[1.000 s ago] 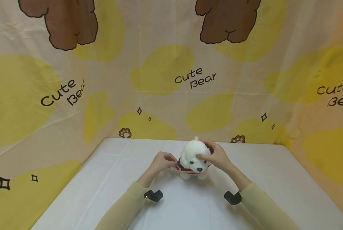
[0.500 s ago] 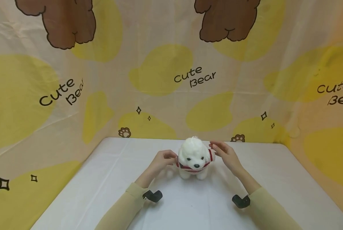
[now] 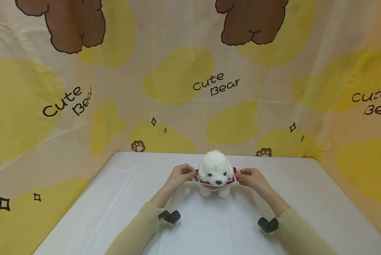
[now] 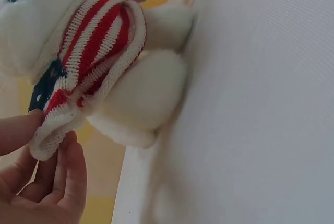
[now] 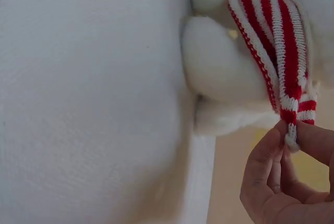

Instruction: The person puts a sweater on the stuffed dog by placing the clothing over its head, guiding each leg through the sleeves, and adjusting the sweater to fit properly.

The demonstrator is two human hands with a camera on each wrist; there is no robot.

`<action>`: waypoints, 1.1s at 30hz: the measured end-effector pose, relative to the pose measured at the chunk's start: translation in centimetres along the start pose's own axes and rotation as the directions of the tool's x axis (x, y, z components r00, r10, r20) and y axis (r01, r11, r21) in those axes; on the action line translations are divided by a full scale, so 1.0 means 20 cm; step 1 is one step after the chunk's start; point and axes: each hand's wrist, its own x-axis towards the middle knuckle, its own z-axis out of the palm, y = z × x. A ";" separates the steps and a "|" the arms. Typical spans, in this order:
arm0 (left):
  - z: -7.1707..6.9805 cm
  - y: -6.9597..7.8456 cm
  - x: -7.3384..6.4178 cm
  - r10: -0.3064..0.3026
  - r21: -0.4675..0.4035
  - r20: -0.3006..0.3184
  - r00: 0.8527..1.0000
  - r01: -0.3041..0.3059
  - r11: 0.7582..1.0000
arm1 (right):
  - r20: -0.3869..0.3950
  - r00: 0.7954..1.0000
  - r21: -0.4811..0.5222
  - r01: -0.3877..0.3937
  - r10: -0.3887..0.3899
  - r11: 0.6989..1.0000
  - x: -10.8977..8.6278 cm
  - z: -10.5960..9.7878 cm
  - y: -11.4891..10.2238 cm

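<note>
A white plush dog (image 3: 215,166) stands on the table, its face toward the head camera. Around its chest is a knitted sweater (image 4: 96,36) with red and white stripes and a dark blue patch. My left hand (image 3: 180,177) pinches the white knitted edge on one side, thumb against fingertips, in the left wrist view. On the other side my right hand (image 3: 253,180) pinches a striped end (image 5: 290,130) of the sweater between thumb and fingers. Both ends are pulled outward from the dog's body. The dog's back is hidden behind its head in the head view.
The white table (image 3: 139,198) reaches back to a printed cloth backdrop (image 3: 174,78) with yellow patches, bears and lettering, which also lines both sides. A black wrist camera (image 3: 170,217) sits at the left cuff and another black camera (image 3: 268,224) at the right cuff.
My right hand has left the dog's head, moved out to the right and down, and now pinches the sweater's end. The left hand keeps its pinch. The dog's head has come into full view.
</note>
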 end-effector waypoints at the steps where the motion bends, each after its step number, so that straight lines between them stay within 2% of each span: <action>1: 0.00 0.00 0.00 -0.004 0.001 -0.011 1.000 0.004 1.000 | 0.002 1.000 -0.003 -0.009 0.009 1.000 0.00 0.00 0.00; 6: 0.02 -0.03 0.01 0.002 0.050 -0.041 0.999 0.000 0.999 | 0.003 1.000 -0.009 0.000 0.000 1.000 0.01 0.03 0.02; 8: 0.03 -0.03 0.02 0.014 0.087 -0.053 0.998 -0.009 0.996 | -0.027 0.999 -0.022 0.028 -0.029 0.999 0.01 0.04 0.02; 10: 0.03 -0.02 0.01 0.026 0.129 -0.100 0.995 -0.013 0.992 | -0.077 0.994 -0.040 0.073 -0.076 0.997 0.01 0.04 0.03; 12: 0.02 0.00 0.00 0.055 0.163 -0.163 0.985 -0.028 0.986 | -0.144 0.980 -0.072 0.127 -0.136 0.989 0.01 0.02 0.03; 14: 0.02 0.03 -0.02 0.103 0.172 -0.216 0.971 -0.066 0.983 | -0.200 0.954 -0.098 0.206 -0.223 0.973 0.00 0.01 0.02; 16: 0.01 0.07 -0.03 0.160 0.146 -0.239 0.958 -0.128 0.981 | -0.220 0.925 -0.099 0.295 -0.310 0.950 0.00 -0.01 0.02; 20: 0.00 0.11 -0.05 0.264 0.036 -0.200 0.944 -0.262 0.964 | -0.169 0.871 -0.031 0.464 -0.462 0.885 -0.02 -0.02 0.00; 24: 0.01 0.14 -0.07 0.340 -0.027 -0.108 0.934 -0.345 0.938 | -0.087 0.831 0.030 0.553 -0.549 0.833 -0.04 -0.02 -0.02; 28: 0.03 0.19 -0.10 0.372 -0.026 -0.019 0.928 -0.373 0.928 | 0.000 0.795 0.028 0.606 -0.606 0.795 -0.05 -0.01 -0.02; 31: 0.04 0.23 -0.13 0.371 -0.015 0.013 0.929 -0.371 0.929 | 0.034 0.785 0.008 0.619 -0.619 0.785 -0.05 0.01 -0.02; 33: 0.05 0.25 -0.15 0.371 -0.008 0.028 0.928 -0.371 0.929 | 0.030 0.786 -0.010 0.619 -0.618 0.786 -0.05 0.02 -0.02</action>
